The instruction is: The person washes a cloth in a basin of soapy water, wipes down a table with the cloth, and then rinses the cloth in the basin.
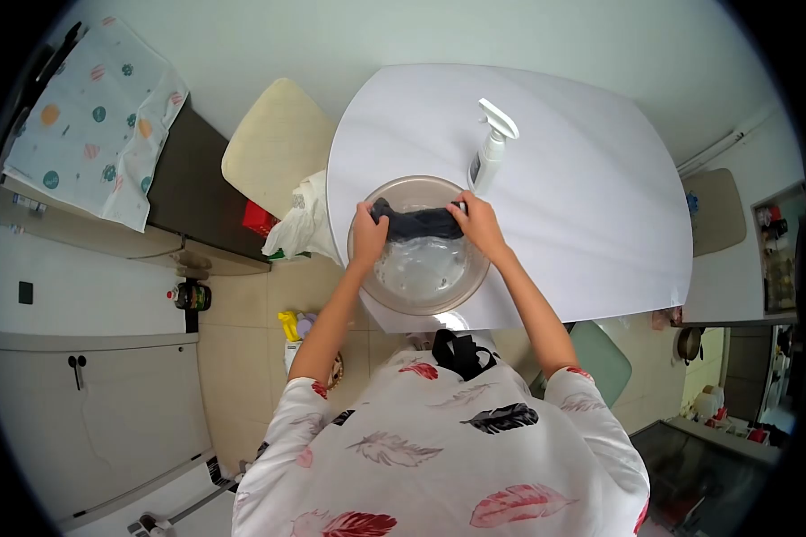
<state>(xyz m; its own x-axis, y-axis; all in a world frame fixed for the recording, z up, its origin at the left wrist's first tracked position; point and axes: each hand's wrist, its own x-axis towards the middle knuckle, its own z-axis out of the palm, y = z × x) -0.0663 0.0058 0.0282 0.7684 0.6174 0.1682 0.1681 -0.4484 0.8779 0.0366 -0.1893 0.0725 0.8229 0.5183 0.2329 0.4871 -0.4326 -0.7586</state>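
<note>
A dark wet-looking cloth (pixel 418 224) is stretched sideways over a round basin (pixel 398 302) of soapy-looking water on the white table. My left hand (pixel 369 234) grips the cloth's left end near the basin's left rim. At the right end, my right hand (pixel 480 224) holds it with closed fingers. Foam and bubbles show on the water below the cloth. A white spray bottle (pixel 490 154) stands behind the basin, just beyond my right hand.
The white table (pixel 591 197) extends right and back from the basin. To the left are a cream chair (pixel 278 143) with white fabric (pixel 306 219) on it and a dark cabinet (pixel 201 183). A green stool (pixel 602 362) is partly under the table.
</note>
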